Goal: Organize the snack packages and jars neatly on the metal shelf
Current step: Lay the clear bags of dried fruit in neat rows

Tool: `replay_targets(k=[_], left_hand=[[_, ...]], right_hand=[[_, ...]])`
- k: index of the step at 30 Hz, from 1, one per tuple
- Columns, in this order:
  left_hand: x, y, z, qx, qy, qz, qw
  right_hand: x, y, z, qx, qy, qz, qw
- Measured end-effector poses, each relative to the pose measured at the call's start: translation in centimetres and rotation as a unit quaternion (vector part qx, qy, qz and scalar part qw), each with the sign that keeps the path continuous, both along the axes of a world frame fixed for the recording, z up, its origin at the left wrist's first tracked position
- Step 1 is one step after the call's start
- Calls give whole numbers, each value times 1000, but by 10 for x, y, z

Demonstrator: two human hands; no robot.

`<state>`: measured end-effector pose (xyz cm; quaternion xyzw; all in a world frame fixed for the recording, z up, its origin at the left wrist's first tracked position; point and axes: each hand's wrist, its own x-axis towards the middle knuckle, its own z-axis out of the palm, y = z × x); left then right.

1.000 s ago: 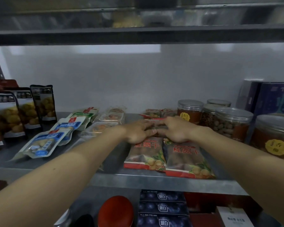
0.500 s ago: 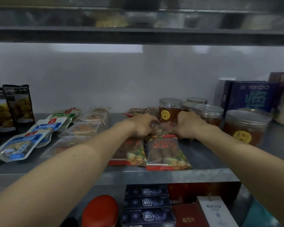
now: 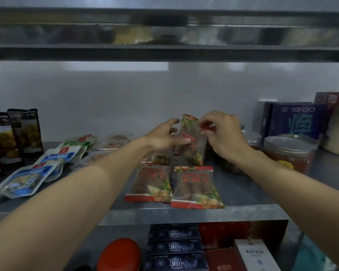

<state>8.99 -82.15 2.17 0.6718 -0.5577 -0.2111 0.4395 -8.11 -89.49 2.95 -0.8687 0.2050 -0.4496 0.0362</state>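
Observation:
Both hands hold one red-and-clear longan package point(image 3: 192, 145) upright above the metal shelf point(image 3: 184, 213). My left hand point(image 3: 164, 136) grips its left edge. My right hand point(image 3: 221, 133) pinches its red top corner. Two matching longan packages point(image 3: 176, 184) lie flat side by side at the shelf's front edge, below the raised one. Clear jars with metal lids point(image 3: 290, 153) stand to the right, partly hidden behind my right hand and forearm.
Blue-and-white pouches point(image 3: 37, 171) lie at the left, with dark standing bags point(image 3: 14, 137) behind them and clear trays point(image 3: 110, 145) near the middle. Blue boxes point(image 3: 296, 122) stand at the back right. A lower shelf holds dark boxes point(image 3: 174, 247) and a red lid point(image 3: 118, 255).
Both hands were low on a package behind the front pair; now they have lifted one longan package and stood it upright. The view has shifted right.

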Motion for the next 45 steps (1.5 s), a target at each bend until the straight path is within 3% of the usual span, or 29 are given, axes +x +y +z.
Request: replay_targets(k=[4,7,9,11,12,15,18,21,38,41,45], left_hand=[[3,4,6,-52,110,-27,992],[1,5,5,-82,146,3,986],[4,5,3,-102,163,48,980],[10,7,2,-122,197,87,969],[13,8,1,-126,209,100,965],[20,13,-4,-107,211,120,964],[22,11,-9,-92,217,117,965],[19,6,-10,-79,213,108,968],[-8,-24,-17,-57,206,133,968],[-11,-29,-21,-44,212,135,967],[-14,-34,-26,-39,218,132,966]], right_hand=[[7,0,15,47,-81,66,993],[14,-3,16,77,-82,55,992],[18,-7,11,89,-38,39,995],[22,-9,1,26,98,-24,995],[25,-11,-4,-58,203,-83,974],[37,-17,-18,-250,437,-174,846],[46,-27,-27,-289,535,-206,766],[51,-39,-32,-314,570,-226,725],[6,-77,-36,-227,570,-225,757],[-2,-81,-34,-196,529,-199,801],[-6,-76,-31,-108,386,-124,908]])
